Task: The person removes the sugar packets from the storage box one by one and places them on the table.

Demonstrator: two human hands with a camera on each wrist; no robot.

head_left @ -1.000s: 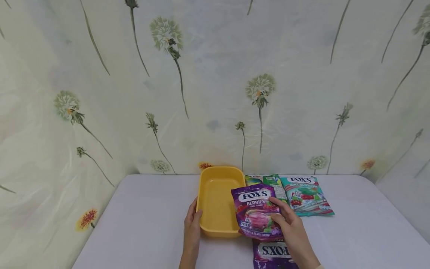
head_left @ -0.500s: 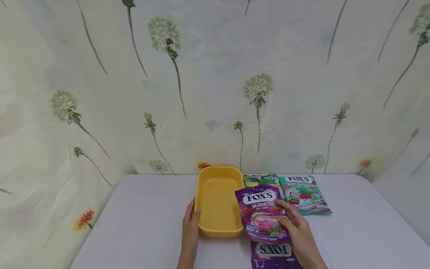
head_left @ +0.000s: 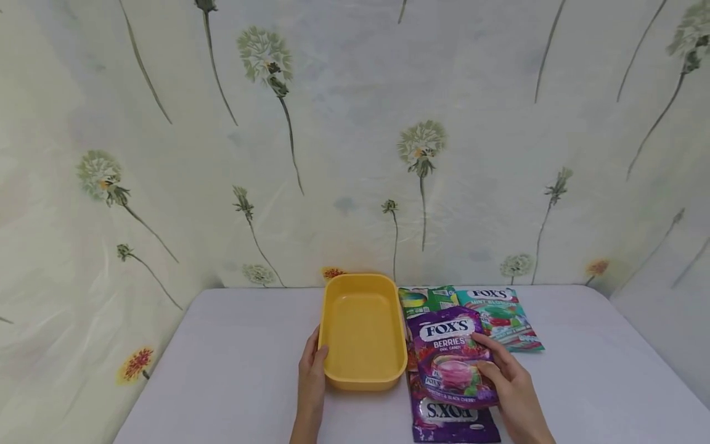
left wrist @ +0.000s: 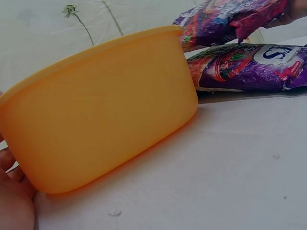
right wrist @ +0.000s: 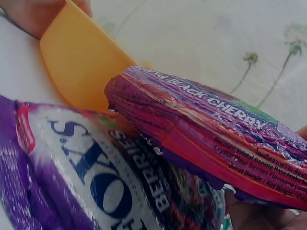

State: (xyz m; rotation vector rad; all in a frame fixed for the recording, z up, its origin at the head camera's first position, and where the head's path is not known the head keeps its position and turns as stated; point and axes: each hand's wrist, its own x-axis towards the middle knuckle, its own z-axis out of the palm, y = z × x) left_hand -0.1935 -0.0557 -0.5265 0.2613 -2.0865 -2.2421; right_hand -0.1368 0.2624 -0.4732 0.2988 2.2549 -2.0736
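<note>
My left hand [head_left: 312,379] grips the left side of an empty yellow plastic tub [head_left: 363,336], thumb at its rim. In the left wrist view the tub [left wrist: 100,110] stands on the white cloth. My right hand [head_left: 513,385] holds a purple Fox's Berries candy bag [head_left: 452,361] by its right edge, front facing up. The bag is tilted, just right of the tub. Beneath it lies a second purple Fox's candy bag [head_left: 449,425], its lettering upside down from the head view and partly covered. In the right wrist view the held bag [right wrist: 192,129] hangs over the lower bag [right wrist: 96,167].
Behind the held bag, a green candy bag [head_left: 429,299] lies against the tub's right side. A teal Fox's Mint Blossom bag [head_left: 507,317] lies beside it, near the table's back edge. A dandelion-patterned curtain [head_left: 344,154] hangs behind the white table [head_left: 238,364].
My right hand has moved right with the berries bag, away from the tub's right rim and over the lower purple bag. The left hand stays on the tub; the view has shifted slightly.
</note>
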